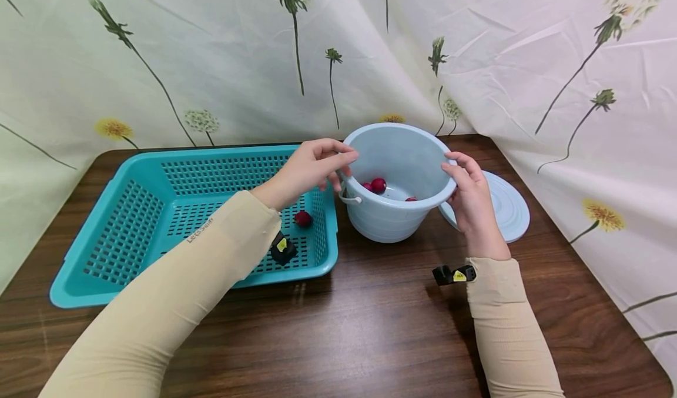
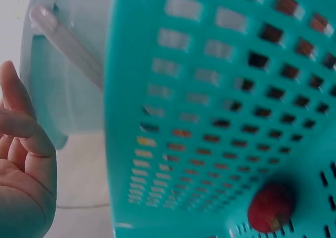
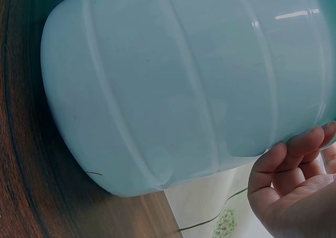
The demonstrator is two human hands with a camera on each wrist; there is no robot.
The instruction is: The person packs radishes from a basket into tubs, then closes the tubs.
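A light-blue bucket (image 1: pixel 386 221) stands on the table, with a few red radishes (image 1: pixel 378 186) inside at its bottom. My right hand (image 1: pixel 471 201) grips the bucket's right rim between thumb and fingers; the right wrist view shows its fingers (image 3: pixel 304 143) against the wall. At the left rim is my left hand (image 1: pixel 319 166), its fingertips just over the edge. Nothing shows in it, and its fingers are loosely bent in the left wrist view. Below that arm, one red radish (image 2: pixel 271 206) lies in the turquoise basket (image 1: pixel 211 153), near its right end.
The bucket's handle (image 1: pixel 349 200) hangs down on the left side, close to the basket. A round light-blue lid (image 1: pixel 512 207) lies right of the bucket on the dark wooden table (image 1: pixel 370 327). A flowered white cloth (image 1: pixel 238 51) rises behind and at the right.
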